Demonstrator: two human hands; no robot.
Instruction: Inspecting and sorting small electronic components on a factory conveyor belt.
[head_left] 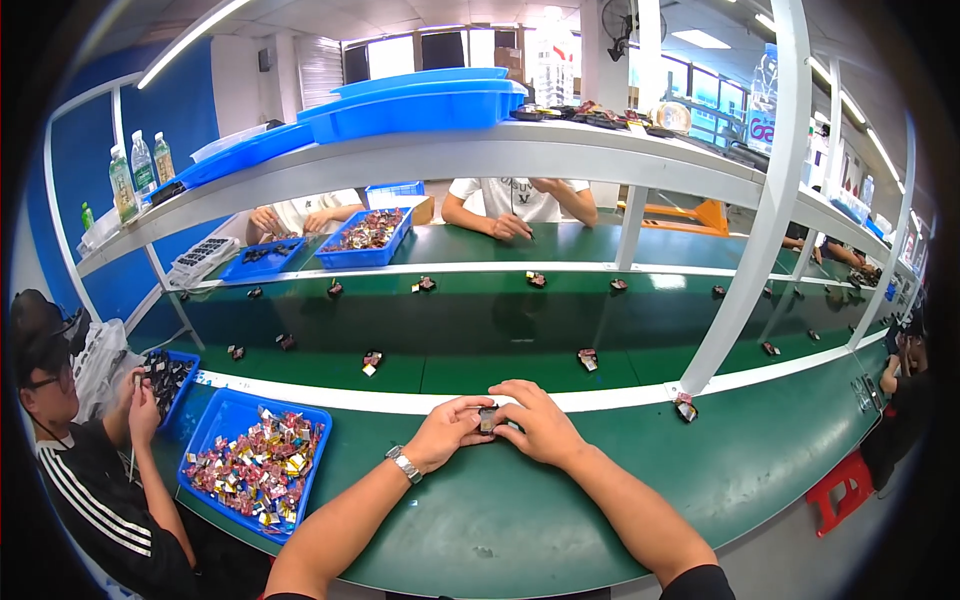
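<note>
Between my two hands, just above the green bench, is a small dark rectangular casing (487, 421) with a greyish inside. My left hand (443, 432), with a metal watch on its wrist, grips the casing's left side between thumb and fingers. The fingers of my right hand (543, 424) curl over its right side, with the thumb at the near edge. What the right fingertips cover is hidden. To the left of my left forearm stands a blue tray (325, 440) piled with small red, white and yellow electronic parts (250, 465).
A green conveyor belt (480, 340) beyond my hands carries several small assemblies (587, 359). One assembly (685, 407) lies by the white post (745, 230). A shelf (440, 155) with blue trays spans above. Co-workers sit at the left, opposite and far right. A red stool (840, 492) stands right.
</note>
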